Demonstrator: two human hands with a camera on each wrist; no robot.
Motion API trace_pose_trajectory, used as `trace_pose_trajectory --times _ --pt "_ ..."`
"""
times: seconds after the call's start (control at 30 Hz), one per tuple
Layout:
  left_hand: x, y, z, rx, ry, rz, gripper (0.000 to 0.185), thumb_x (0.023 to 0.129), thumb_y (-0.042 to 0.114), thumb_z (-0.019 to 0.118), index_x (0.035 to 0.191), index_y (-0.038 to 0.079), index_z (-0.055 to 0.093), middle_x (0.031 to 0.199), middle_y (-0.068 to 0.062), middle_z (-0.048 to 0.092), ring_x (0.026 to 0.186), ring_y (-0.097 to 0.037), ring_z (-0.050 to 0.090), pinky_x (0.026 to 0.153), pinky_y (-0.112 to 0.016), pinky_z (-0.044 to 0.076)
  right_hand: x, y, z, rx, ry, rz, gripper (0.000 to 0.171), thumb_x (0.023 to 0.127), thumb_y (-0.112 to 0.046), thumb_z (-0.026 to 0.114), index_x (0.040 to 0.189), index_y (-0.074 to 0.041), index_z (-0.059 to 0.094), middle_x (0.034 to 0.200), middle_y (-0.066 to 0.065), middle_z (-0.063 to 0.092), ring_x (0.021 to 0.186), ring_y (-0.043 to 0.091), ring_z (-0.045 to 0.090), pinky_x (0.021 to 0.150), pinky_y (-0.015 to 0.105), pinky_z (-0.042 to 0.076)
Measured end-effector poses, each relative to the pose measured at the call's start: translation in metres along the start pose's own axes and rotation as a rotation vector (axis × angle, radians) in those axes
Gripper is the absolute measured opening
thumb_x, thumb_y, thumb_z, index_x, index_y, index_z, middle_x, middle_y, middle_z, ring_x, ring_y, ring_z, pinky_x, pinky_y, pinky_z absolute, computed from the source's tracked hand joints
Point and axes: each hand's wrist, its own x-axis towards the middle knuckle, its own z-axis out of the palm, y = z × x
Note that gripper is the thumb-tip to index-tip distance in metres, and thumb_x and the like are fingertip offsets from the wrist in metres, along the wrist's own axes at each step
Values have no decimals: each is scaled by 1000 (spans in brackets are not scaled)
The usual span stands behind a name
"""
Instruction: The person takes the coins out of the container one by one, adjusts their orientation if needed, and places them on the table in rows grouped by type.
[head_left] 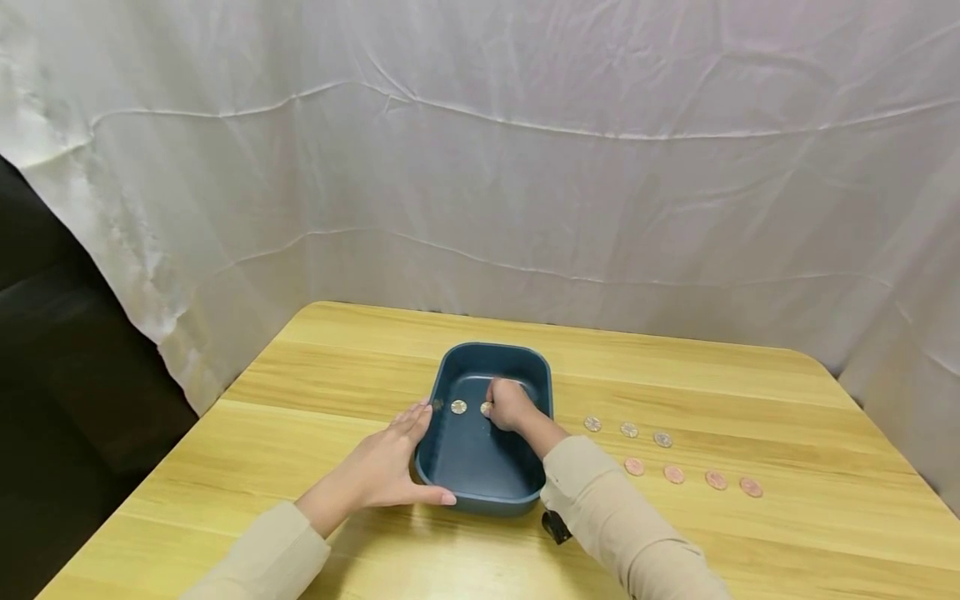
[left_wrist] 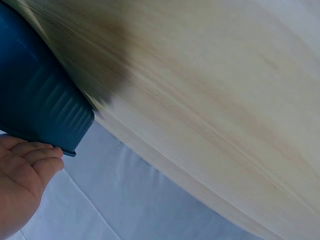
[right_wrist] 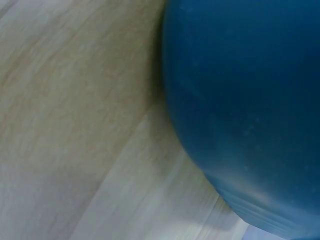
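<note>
A dark blue rectangular bin [head_left: 480, 492] stands on the table. My left hand [head_left: 378, 462] rests against its near left corner, fingers stretched along the left rim and thumb at the front wall. In the left wrist view, the fingertips of the left hand [left_wrist: 30, 165] lie at the rim of the bin [left_wrist: 45, 95]. Inside the bin, my right hand [head_left: 513, 407] pinches a coin [head_left: 486, 408] over the floor. A silvery coin [head_left: 459, 407] lies to its left in the bin. The right wrist view shows only the bin's outer wall [right_wrist: 240, 110] and the table; the hand is hidden there.
Right of the bin, three silver coins [head_left: 628, 430] lie in a row on the wooden table [head_left: 360, 333]. Nearer to me is a row of several copper coins [head_left: 674, 474]. A white curtain [head_left: 525, 208] hangs behind the table. Something black [head_left: 556, 527] shows under my right cuff.
</note>
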Motion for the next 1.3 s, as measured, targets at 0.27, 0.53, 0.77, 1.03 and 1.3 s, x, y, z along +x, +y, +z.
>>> trace_pose_trajectory --times 0.27,0.53,0.77,1.03,1.3 --pt "-1 1 -1 2 7 4 116 65 74 62 145 -3 25 152 -19 24 138 -35 28 102 -50 40 -1 0 0 -11 -16 -4 24 80 -7 69 63 -5 53 60 0 47 60 13 44 59 24 41" --pt "-1 0 0 -9 23 11 116 65 74 62 144 -3 26 151 -19 26 138 -36 30 100 -51 42 -8 -4 -5 -10 -30 4 25 78 -9 73 64 -6 52 60 -1 45 60 13 44 55 22 37" --pt "-1 0 0 -9 22 6 116 65 74 62 144 -3 26 151 -20 26 137 -37 31 100 -52 41 -15 -6 -9 25 -41 -29 26 80 -5 69 60 -7 53 57 -2 44 57 11 44 51 19 34" --pt "-2 1 -1 -26 6 -11 117 65 74 63 145 -2 25 152 -18 23 139 -34 27 102 -52 39 -25 -11 -16 93 -35 -44 23 83 -4 65 62 -6 57 60 -1 51 59 11 47 54 19 38" --pt "-2 0 0 -29 20 -7 117 64 74 63 144 -3 26 152 -19 23 139 -35 28 103 -51 39 -36 -13 -20 219 24 -36 19 83 -7 67 65 -4 61 59 0 53 57 10 47 52 20 38"
